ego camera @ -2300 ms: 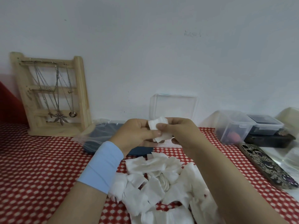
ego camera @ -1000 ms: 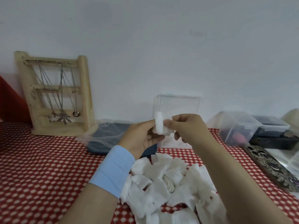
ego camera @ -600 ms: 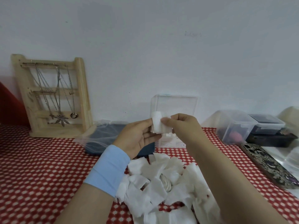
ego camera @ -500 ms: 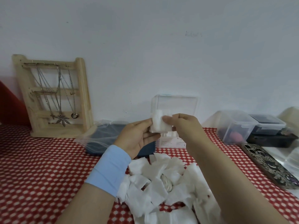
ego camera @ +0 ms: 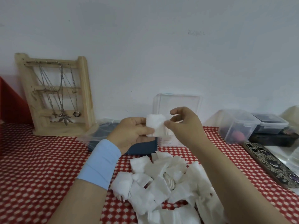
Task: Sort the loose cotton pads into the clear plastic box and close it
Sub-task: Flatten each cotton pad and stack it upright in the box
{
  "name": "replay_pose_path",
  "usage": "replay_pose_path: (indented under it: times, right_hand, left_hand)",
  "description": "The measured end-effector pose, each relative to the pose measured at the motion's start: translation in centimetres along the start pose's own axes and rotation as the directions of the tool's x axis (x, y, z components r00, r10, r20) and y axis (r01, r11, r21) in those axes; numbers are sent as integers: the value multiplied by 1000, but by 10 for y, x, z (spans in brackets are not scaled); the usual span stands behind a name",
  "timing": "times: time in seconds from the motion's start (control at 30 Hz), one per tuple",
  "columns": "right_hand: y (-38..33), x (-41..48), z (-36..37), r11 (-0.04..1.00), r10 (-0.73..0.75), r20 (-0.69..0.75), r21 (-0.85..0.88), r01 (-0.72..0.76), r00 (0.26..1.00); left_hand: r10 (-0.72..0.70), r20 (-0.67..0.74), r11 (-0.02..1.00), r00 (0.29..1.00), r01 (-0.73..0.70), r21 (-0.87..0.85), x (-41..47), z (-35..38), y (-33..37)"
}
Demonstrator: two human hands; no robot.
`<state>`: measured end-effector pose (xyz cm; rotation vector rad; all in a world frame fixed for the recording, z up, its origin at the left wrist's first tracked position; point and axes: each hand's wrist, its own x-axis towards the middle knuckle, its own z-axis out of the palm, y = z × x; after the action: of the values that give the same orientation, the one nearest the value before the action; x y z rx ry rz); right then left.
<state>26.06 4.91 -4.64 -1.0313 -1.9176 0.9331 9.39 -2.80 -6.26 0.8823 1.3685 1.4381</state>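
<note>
The clear plastic box [ego camera: 178, 102] stands at the wall, rigid and square-cornered, with its transparent lid raised upright. Its base is largely hidden behind the hands.

Directly in front of the box, the left hand [ego camera: 134, 135] pinches a held pad [ego camera: 156, 127] between thumb and fingers. The pad is a soft, fibrous white square with slightly frayed edges. A smooth light-blue wristband [ego camera: 100, 164] circles the left wrist.

The right hand [ego camera: 186, 125] is also in front of the box, fingers loosely curled and forefinger lifted off the pad. Its thumb tip lies at the pad's right edge; contact cannot be confirmed.

Nearer the person than the box, the loose cotton pads [ego camera: 161, 180] lie in an overlapping heap on the red, white-dotted tablecloth [ego camera: 32, 159].

- Just left of the box: a dark blue case [ego camera: 142, 147], partly in a thin plastic bag.
- Well left of the box: a wooden jewellery stand [ego camera: 53, 97] hung with metal chains.
- Right of the box: lidded clear containers [ego camera: 234, 125].
- Right and forward of the box: a flat patterned case [ego camera: 271, 165] near the table edge.

A broad stretch of cloth lies left and forward of the box.
</note>
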Motion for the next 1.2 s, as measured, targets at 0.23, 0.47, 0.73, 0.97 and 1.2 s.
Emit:
replay_pose_path:
  times: [0.23,0.47,0.73,0.97,1.2]
  right_hand:
    - [-15,-19,-10,778,179,817,-459,430,549]
    - [-4,-16,2,827,54,753,-402,393,656]
    - [-4,-2,-10,990,-81,396,135,30,915]
    - [3,3,-11,969,2,227,239,-57,974]
    - [9,11,-12,997,-71,140,52,64,988]
  left_hand:
    - [11,-162,999,987,-17,-34,5,-25,-1]
    - [1,-145,999,989,-9,-49,7,-11,-4]
    - [31,-131,999,991,-27,31,7,-2,-8]
    - [-26,-13,986,1000,24,-165,1,17,-6]
    - [-44,30,975,999,49,-219,-1,29,-7]
